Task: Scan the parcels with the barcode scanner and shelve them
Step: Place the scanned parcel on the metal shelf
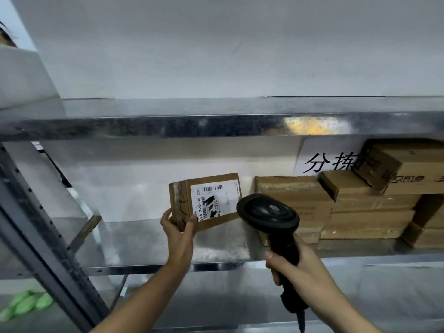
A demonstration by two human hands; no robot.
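across the middle of the frame, a metal shelf (149, 239) runs wall to wall, with stacked cardboard boxes (360, 207) filling its right side under a white sign (319, 157) with black characters. at centre, the parcel (206, 203) is held up over the shelf, its label (216, 200) toward the camera. the left hand (179, 224) pinches its lower left corner. the right hand (295, 265), lower right, grips the black barcode scanner (271, 217), whose head overlaps the parcel's right edge.
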